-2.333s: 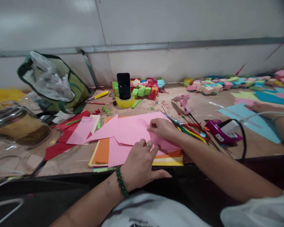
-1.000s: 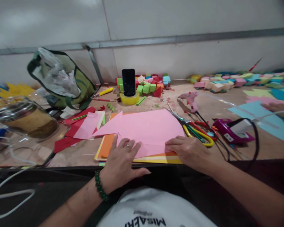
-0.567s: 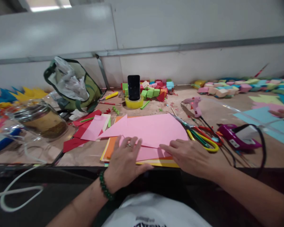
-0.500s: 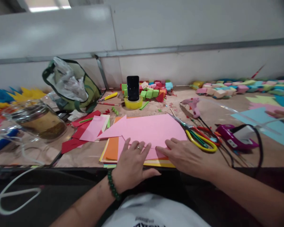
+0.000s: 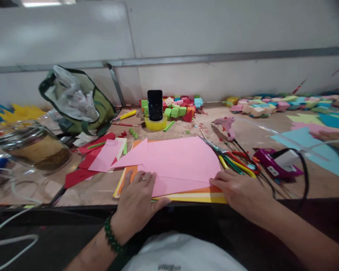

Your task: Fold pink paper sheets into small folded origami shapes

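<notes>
A pink sheet [image 5: 180,158] lies on a stack of orange and yellow paper [image 5: 186,198] at the table's front edge. A strip along its near side looks folded over. My left hand [image 5: 137,201], with a ring and a green bead bracelet [image 5: 111,235], rests flat on the sheet's near left part, thumb spread. My right hand [image 5: 237,188] has its fingers pressed together at the sheet's near right corner. A pink triangular piece [image 5: 132,155] lies at the sheet's left. Scissors with yellow handles [image 5: 244,169] lie just beyond my right hand.
A phone [image 5: 155,105] stands in a yellow tape roll [image 5: 156,123]. To the left are a glass jar [image 5: 34,146], a green bag [image 5: 98,109] and red paper [image 5: 79,176]. At right lie a pink glue gun [image 5: 228,128], a purple device [image 5: 277,163] and another person's hand [image 5: 330,137].
My left hand has moved left along the near edge of the sheet. My right hand has slid right to the corner. The view has shifted slightly.
</notes>
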Available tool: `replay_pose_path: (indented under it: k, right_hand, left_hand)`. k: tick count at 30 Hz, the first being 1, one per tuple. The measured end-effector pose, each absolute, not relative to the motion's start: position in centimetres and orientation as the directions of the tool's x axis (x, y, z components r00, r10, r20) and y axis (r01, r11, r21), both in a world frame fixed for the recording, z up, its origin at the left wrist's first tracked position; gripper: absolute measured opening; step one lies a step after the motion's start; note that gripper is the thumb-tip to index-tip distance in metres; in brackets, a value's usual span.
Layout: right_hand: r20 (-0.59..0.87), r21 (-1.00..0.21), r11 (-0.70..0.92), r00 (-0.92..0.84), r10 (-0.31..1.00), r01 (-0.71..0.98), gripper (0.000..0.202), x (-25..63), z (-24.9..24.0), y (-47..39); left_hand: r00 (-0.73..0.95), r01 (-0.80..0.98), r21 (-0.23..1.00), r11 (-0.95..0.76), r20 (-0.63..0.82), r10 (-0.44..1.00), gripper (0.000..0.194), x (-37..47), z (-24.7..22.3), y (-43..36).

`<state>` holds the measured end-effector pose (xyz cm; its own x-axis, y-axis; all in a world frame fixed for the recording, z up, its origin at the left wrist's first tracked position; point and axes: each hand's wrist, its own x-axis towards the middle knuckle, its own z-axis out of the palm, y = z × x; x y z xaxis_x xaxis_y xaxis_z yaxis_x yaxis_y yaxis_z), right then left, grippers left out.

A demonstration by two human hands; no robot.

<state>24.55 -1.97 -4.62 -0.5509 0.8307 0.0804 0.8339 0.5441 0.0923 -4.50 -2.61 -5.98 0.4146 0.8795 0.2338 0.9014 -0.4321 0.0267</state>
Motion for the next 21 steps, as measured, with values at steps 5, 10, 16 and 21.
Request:
replay_pose_path:
  k: [5, 10, 16, 21]
  right_hand:
    - [-0.012, 0.056, 0.707, -0.707, 0.707, 0.705, 0.026, 20.3, -3.5, -0.6]
    - [-0.051, 0.014, 0.803, -0.802, 0.595, 0.596, 0.015, 17.8, -3.2, 0.8]
    - [-0.038, -0.035, 0.801, -0.802, 0.596, 0.597, 0.014, 21.2, -3.7, 0.4]
    - [0.021, -0.049, 0.762, -0.762, 0.647, 0.646, 0.029, 24.3, -4.4, -0.7]
  left_hand:
    - [0.526, 0.847, -0.018, -0.531, 0.178, 0.832, 0.061, -1.3, -5.5, -2.0]
    - [0.514, 0.856, -0.029, -0.515, 0.132, 0.847, 0.064, -1.2, -5.6, -2.2]
    - [0.416, 0.908, -0.037, -0.416, 0.167, 0.894, 0.064, -4.1, -5.6, -2.6]
    - [0.381, 0.925, -0.077, -0.373, 0.216, 0.899, 0.066, -4.8, -6.5, -3.0]
